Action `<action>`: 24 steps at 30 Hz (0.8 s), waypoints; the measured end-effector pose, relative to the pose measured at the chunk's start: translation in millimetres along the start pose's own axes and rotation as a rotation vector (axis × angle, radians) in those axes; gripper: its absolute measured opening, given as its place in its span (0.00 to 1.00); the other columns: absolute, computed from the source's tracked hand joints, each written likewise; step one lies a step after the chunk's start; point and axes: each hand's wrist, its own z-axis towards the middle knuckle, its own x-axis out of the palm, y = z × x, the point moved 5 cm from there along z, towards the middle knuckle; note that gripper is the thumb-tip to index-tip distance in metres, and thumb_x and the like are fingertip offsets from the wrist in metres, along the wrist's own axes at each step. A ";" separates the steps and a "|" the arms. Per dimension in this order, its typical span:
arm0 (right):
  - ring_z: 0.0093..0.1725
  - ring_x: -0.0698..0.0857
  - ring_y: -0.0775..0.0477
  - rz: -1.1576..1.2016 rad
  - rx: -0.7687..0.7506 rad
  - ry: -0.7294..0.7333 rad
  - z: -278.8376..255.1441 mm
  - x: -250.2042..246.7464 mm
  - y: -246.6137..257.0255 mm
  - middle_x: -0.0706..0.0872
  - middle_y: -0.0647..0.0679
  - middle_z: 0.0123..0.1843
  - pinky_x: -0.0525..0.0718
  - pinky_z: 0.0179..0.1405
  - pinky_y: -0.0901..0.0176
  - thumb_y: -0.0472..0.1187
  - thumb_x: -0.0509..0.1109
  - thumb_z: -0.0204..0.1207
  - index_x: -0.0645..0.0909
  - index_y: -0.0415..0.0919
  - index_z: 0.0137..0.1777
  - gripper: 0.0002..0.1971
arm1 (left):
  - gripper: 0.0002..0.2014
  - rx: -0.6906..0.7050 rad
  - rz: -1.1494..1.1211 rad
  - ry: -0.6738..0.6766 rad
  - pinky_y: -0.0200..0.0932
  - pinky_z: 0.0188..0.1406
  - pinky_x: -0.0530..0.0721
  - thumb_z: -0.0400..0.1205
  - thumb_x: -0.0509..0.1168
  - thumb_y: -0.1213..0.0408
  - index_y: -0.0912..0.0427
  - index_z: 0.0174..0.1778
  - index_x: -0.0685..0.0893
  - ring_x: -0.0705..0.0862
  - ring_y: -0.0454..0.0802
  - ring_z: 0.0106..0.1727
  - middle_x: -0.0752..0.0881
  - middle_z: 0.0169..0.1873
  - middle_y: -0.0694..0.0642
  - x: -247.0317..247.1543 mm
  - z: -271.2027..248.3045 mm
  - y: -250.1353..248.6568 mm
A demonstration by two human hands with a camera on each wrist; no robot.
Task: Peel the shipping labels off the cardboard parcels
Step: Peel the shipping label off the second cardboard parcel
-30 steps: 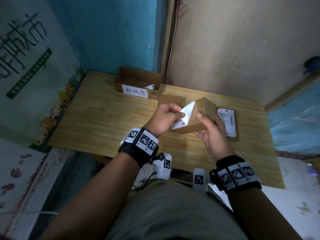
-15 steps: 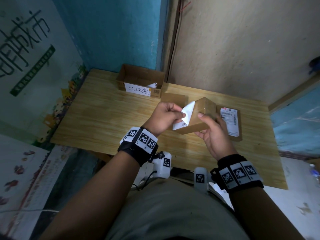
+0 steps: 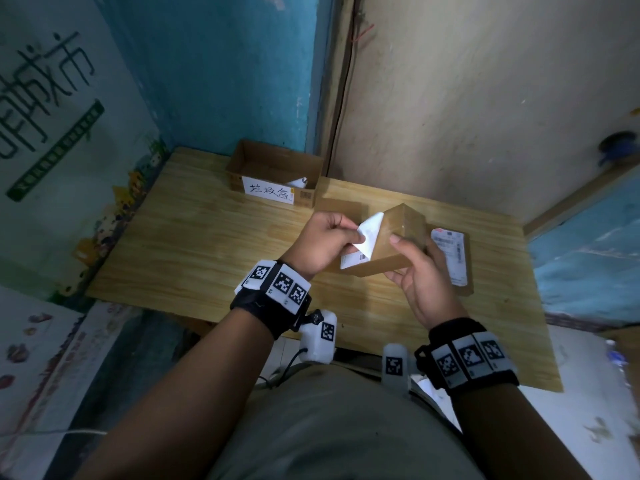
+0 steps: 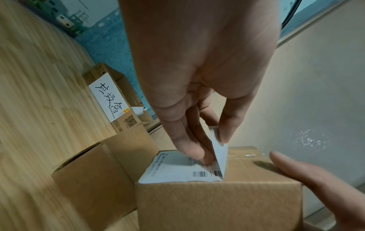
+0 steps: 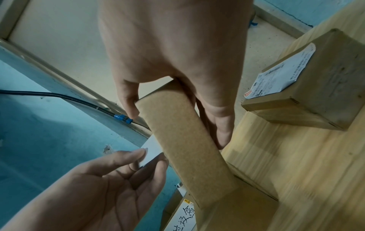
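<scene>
A small cardboard parcel point(image 3: 389, 244) is held tilted above the wooden table point(image 3: 207, 244). My right hand point(image 3: 415, 271) grips it, thumb on the near face and fingers behind; the same parcel point(image 5: 185, 140) shows edge-on in the right wrist view. A white shipping label point(image 3: 367, 233) is partly peeled from it, its lifted flap folded back blank side up. My left hand point(image 3: 325, 244) pinches that flap. In the left wrist view the label point(image 4: 177, 168) still sticks at its barcode end, pinched between thumb and fingers point(image 4: 199, 154).
A second parcel point(image 3: 464, 268) with its label point(image 3: 450, 258) on lies at the right of the table. An open cardboard box point(image 3: 277, 174) with a handwritten tag stands at the back and holds a crumpled label. Another plain box point(image 4: 94, 179) sits behind the held parcel.
The label's lifted flap has been drawn a little further back toward the left. Both hands and the parcel stay in much the same place.
</scene>
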 end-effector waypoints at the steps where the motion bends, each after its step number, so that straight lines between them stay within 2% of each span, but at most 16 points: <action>1: 0.65 0.91 0.41 -0.001 0.002 -0.006 0.4 -1.1 0.0 0.93 0.45 0.66 0.84 0.72 0.34 0.46 0.78 0.74 0.81 0.46 0.76 0.29 | 0.06 0.001 -0.002 0.005 0.42 0.48 0.88 0.77 0.71 0.78 0.66 0.38 0.85 0.86 0.51 0.41 0.86 0.36 0.60 1.0 0.7 0.4; 3: 0.65 0.91 0.41 -0.001 0.003 -0.015 1.1 -3.1 -0.9 0.92 0.45 0.66 0.84 0.72 0.32 0.45 0.78 0.75 0.81 0.46 0.76 0.28 | 0.05 0.001 -0.007 0.006 0.39 0.44 0.88 0.77 0.71 0.79 0.66 0.38 0.85 0.86 0.50 0.40 0.86 0.35 0.60 2.0 1.4 1.1; 7: 0.65 0.91 0.41 0.003 0.019 -0.016 2.4 -5.7 -2.4 0.93 0.44 0.65 0.83 0.74 0.31 0.40 0.75 0.82 0.80 0.45 0.77 0.23 | 0.07 0.006 -0.021 0.004 0.40 0.45 0.88 0.77 0.71 0.79 0.65 0.37 0.85 0.86 0.50 0.38 0.86 0.35 0.59 2.4 1.2 0.6; 15: 0.67 0.90 0.37 0.027 0.024 -0.045 1.9 -13.5 -4.5 0.92 0.42 0.65 0.83 0.73 0.29 0.37 0.72 0.84 0.82 0.42 0.74 0.19 | 0.07 -0.005 -0.026 0.029 0.41 0.45 0.88 0.78 0.70 0.79 0.65 0.37 0.84 0.85 0.51 0.38 0.85 0.35 0.61 12.3 3.1 3.0; 18: 0.68 0.89 0.36 0.032 0.024 -0.047 0.8 -16.4 -6.9 0.91 0.40 0.67 0.83 0.73 0.29 0.40 0.75 0.82 0.81 0.42 0.76 0.22 | 0.06 -0.021 -0.063 0.054 0.37 0.41 0.89 0.79 0.70 0.80 0.66 0.40 0.83 0.86 0.51 0.38 0.85 0.38 0.63 13.8 2.2 6.4; 21: 0.69 0.89 0.35 0.035 0.020 -0.058 0.4 -17.9 -6.1 0.91 0.40 0.68 0.85 0.71 0.32 0.45 0.78 0.74 0.80 0.42 0.77 0.30 | 0.06 -0.031 -0.093 0.072 0.36 0.40 0.90 0.79 0.70 0.80 0.67 0.41 0.83 0.87 0.52 0.40 0.85 0.42 0.65 14.2 2.1 7.2; 24: 0.69 0.88 0.34 0.045 0.017 -0.063 0.3 -20.6 -5.1 0.90 0.39 0.69 0.86 0.70 0.32 0.41 0.77 0.78 0.80 0.41 0.77 0.27 | 0.06 -0.032 -0.094 0.078 0.36 0.41 0.90 0.79 0.70 0.80 0.66 0.40 0.83 0.87 0.52 0.41 0.85 0.41 0.65 16.2 2.9 6.8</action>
